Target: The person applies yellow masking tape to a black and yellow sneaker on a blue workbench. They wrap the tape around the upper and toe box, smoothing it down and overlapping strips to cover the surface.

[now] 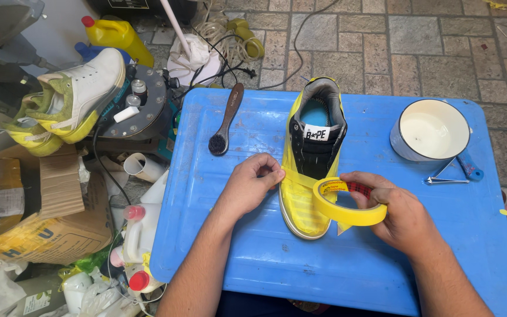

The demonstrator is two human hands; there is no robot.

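Note:
A shoe (311, 152) stands on the blue table (347, 258), its toe toward me and its sides and toe wrapped in yellow masking tape. My right hand (397, 214) holds a roll of yellow tape (347, 202) just right of the toe. A strip runs from the roll across the shoe to my left hand (252, 182), whose fingertips pinch the tape's free end against the shoe's left side.
A dark brush (225, 120) lies at the table's left. A white bowl of white liquid (431, 129), a blue-handled tool (469, 167) and metal tweezers (444, 177) sit at right. Left of the table: another taped shoe (68, 100), bottles, cardboard boxes, cables.

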